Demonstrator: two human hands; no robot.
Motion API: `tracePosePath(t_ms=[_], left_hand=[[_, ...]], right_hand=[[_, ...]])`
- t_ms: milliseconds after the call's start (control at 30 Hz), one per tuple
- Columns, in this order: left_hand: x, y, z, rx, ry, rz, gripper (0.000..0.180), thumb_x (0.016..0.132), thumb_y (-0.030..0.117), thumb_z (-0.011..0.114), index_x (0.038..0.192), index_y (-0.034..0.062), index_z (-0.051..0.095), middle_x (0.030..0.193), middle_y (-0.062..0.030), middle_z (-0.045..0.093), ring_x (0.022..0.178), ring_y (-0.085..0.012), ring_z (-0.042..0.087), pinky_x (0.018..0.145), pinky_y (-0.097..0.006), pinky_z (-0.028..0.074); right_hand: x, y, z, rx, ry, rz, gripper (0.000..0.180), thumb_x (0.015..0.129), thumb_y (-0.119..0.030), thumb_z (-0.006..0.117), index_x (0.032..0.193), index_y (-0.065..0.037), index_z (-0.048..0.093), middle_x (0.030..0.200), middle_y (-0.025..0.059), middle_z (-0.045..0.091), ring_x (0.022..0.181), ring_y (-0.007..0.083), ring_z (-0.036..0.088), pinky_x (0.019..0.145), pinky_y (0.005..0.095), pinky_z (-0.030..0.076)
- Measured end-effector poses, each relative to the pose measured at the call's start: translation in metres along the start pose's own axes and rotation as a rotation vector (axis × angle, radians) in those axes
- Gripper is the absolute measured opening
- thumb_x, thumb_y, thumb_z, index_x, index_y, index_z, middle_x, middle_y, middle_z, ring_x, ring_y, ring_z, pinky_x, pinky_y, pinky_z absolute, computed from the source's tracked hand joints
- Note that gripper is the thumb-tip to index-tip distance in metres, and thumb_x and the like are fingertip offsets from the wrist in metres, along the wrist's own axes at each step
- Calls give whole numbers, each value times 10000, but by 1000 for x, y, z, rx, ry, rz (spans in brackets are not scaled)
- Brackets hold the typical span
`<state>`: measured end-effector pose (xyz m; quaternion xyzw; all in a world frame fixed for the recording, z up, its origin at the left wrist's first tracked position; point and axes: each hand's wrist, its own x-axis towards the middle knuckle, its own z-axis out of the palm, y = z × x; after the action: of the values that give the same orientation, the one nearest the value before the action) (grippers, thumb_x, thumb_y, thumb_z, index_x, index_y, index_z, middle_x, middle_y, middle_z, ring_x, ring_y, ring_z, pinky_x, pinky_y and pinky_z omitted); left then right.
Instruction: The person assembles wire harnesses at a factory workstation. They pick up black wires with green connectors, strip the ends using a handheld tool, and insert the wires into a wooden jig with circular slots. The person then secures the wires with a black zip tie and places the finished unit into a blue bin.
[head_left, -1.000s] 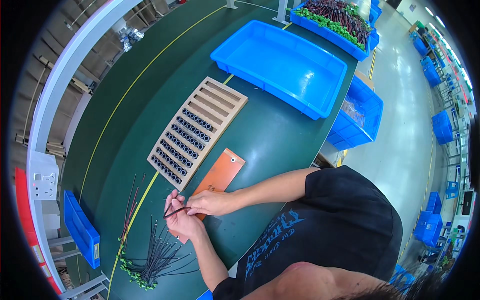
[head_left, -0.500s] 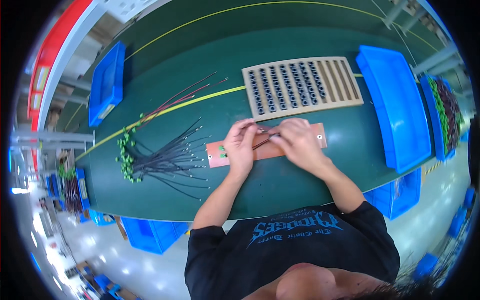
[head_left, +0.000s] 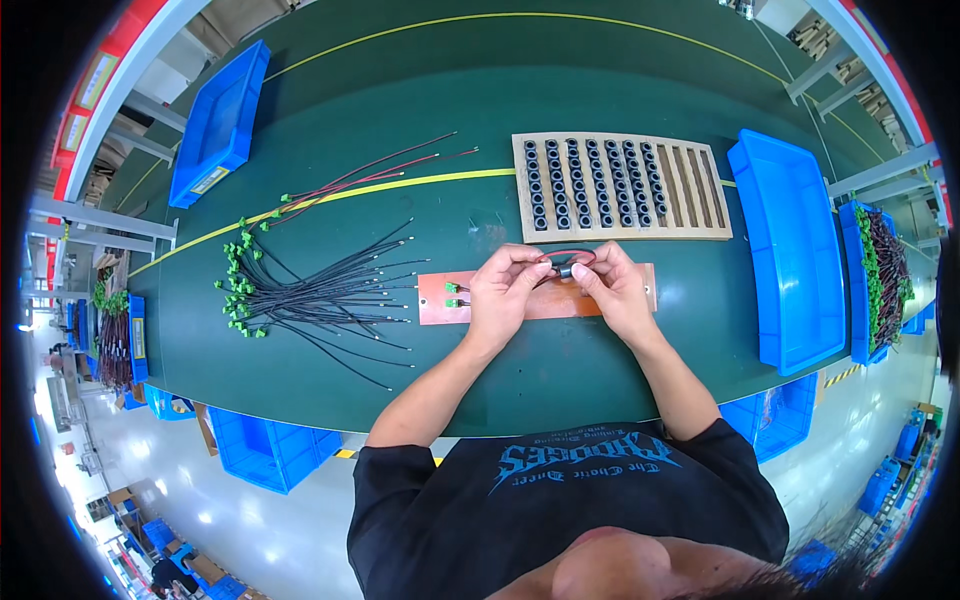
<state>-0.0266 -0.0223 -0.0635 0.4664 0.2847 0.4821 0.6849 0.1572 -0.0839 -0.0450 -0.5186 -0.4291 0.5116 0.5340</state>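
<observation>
My left hand (head_left: 505, 288) and my right hand (head_left: 608, 285) meet over an orange-brown board (head_left: 440, 303) lying on the green table. Between their fingertips they hold a small black ring core (head_left: 565, 268) with a thin red and black wire (head_left: 570, 255) looped through it. The wire's green connector ends (head_left: 455, 295) lie on the board's left part. Just beyond the hands a slatted wooden tray (head_left: 700, 195) holds rows of black ring cores (head_left: 570, 185).
A bundle of black wires with green connectors (head_left: 310, 295) lies left of the board, and a few red wires (head_left: 370, 175) lie further back. Blue bins stand at the right (head_left: 790, 250), at the far left (head_left: 220, 120), and below the table's near edge (head_left: 260, 445).
The view has swung from a tilted look at the table to straight over the board. The hands have stayed together on the wire, now holding it with the core above the board.
</observation>
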Motion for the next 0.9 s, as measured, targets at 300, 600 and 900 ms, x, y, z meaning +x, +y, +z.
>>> tracePosePath(t_ms=[300, 600, 900], left_hand=[[-8, -2, -14, 193, -113, 163, 132, 916, -147, 651, 991, -40, 668, 1071, -162, 701, 1059, -233, 693, 981, -373, 578], [-10, 1, -8, 33, -62, 135, 124, 925, -131, 653, 991, -29, 676, 1088, -175, 705, 1048, -229, 699, 971, -367, 581], [-8, 0, -8, 3, -31, 157, 137, 901, -151, 669, 968, -31, 675, 1109, -153, 657, 1033, -223, 701, 946, -357, 610]], right_hand=[[-1, 15, 0, -6, 62, -89, 140, 1003, -18, 649, 1023, -13, 510, 1064, 126, 701, 995, 162, 697, 877, 291, 562], [-1, 11, -1, 78, 39, -49, 144, 1007, -21, 643, 1005, -12, 499, 1046, 153, 704, 958, 185, 712, 870, 309, 578], [-1, 3, 3, 132, 18, -65, 128, 1018, -35, 632, 1009, -17, 506, 1032, 158, 709, 932, 195, 717, 858, 325, 592]])
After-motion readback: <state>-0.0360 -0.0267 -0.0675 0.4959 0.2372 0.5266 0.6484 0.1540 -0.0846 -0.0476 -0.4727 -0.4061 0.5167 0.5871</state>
